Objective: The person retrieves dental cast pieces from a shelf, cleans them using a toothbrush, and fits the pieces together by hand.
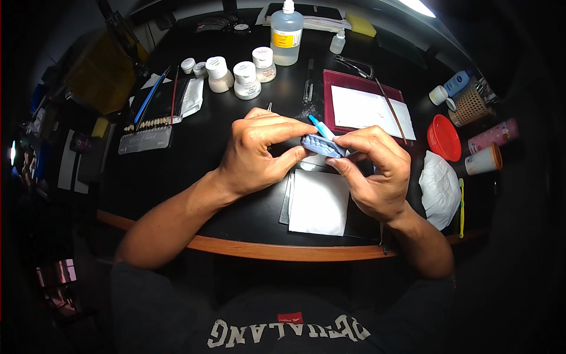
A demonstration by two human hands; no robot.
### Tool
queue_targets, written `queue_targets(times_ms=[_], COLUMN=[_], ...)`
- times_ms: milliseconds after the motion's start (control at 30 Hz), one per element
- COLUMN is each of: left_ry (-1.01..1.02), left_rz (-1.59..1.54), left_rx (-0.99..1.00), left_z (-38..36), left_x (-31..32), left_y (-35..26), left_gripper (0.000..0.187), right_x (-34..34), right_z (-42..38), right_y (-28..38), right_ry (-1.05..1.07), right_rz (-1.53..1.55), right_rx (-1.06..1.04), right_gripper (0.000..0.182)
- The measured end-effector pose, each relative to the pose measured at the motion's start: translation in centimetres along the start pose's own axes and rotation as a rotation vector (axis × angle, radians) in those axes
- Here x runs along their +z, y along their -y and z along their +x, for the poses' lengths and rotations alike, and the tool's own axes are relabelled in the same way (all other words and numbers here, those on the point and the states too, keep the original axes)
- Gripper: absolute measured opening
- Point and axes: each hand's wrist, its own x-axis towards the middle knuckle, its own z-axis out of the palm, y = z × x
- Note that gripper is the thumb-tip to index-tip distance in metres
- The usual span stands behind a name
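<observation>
A small blue-grey dental model [323,146] with a row of tooth shapes is held up between my two hands over the desk. My left hand [262,147] pinches its left end between thumb and index finger. On the other end, the fingers and thumb of my right hand [374,168] are closed. Just behind the model, a light-blue stick-shaped thing [321,127] slants up to the left, its lower end hidden by the model and right fingers. Below the hands lies a folded white paper sheet [318,203].
White-lidded jars [247,81] and a large clear bottle [287,38] stand at the back. A dark red tray [330,82] holds white paper and a brush [394,109]. At right are a red bowl [443,138] and crumpled tissue [439,192]. A tooth shade guide [144,138] lies left.
</observation>
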Motion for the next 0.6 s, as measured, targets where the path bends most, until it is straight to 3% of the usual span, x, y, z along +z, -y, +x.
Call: queue_targets(times_ms=[600], left_ry=[-0.010], left_rz=[0.018], left_rx=[0.043], left_z=[0.22], left_x=[-0.15], left_y=[-0.62], left_gripper=[0.038], right_x=[0.07], right_z=[0.32], right_y=[-0.39], right_ry=[-0.017], right_rz=[-0.021], right_rx=[-0.036], right_gripper=[0.033])
